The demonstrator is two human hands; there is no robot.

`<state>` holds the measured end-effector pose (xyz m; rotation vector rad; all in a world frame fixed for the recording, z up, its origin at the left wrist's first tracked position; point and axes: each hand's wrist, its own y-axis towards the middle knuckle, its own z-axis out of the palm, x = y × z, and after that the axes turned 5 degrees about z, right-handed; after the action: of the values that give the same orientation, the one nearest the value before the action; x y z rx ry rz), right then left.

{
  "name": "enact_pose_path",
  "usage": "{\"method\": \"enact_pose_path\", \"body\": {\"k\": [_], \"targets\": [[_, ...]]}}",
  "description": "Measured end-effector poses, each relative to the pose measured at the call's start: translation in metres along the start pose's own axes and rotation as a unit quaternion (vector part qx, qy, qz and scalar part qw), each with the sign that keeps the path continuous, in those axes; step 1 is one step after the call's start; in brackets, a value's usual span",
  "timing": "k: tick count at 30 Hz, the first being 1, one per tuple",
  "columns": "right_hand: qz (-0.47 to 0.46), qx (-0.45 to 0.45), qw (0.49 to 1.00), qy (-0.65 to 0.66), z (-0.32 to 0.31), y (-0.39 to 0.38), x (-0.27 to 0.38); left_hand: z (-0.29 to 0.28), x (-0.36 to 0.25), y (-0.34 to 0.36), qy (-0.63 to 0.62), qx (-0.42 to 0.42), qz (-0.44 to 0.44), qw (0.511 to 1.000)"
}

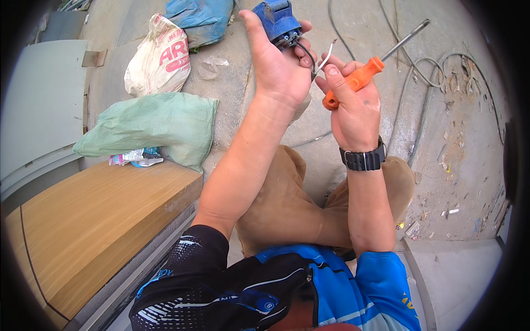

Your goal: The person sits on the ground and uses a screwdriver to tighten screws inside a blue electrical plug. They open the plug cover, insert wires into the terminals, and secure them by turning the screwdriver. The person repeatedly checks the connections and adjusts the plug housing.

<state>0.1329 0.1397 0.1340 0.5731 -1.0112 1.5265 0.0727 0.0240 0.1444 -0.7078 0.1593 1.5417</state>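
Observation:
At the upper middle, my left hand [281,74] grips a blue plastic socket housing [273,19] with a hinged cap and screws showing on its underside. A black cable [306,51] runs from it, and a white wire [327,55] with a frayed tip stands out between my hands. My right hand [350,99], with a black watch at the wrist, is closed on a screwdriver with an orange handle [359,80]; its metal shaft points up and to the right.
A wooden board [99,215] lies at lower left beside grey panels [38,105]. Green [154,124], white [157,66] and blue [196,22] sacks lie on the concrete floor [232,132]. Grey cables [433,83] coil at the right, near scattered debris.

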Motion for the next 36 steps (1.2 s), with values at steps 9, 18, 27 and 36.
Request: {"method": "enact_pose_path", "body": {"k": [9, 18, 27, 36], "targets": [[-0.08, -0.114, 0.986, -0.096, 0.01, -0.007, 0.001, 0.009, 0.012, -0.022, 0.187, 0.032, 0.067, 0.98], [-0.177, -0.061, 0.956, -0.226, -0.007, -0.013, 0.023, -0.009, 0.0, -0.005, 0.229, 0.105, -0.058, 0.966], [-0.308, 0.025, 0.888, -0.34, -0.018, 0.002, 0.014, 0.001, 0.03, -0.006, 0.191, 0.032, 0.025, 0.981], [0.119, 0.128, 0.98, 0.092, -0.031, 0.008, 0.017, -0.016, 0.007, 0.01, 0.153, 0.17, 0.035, 0.973]]}}
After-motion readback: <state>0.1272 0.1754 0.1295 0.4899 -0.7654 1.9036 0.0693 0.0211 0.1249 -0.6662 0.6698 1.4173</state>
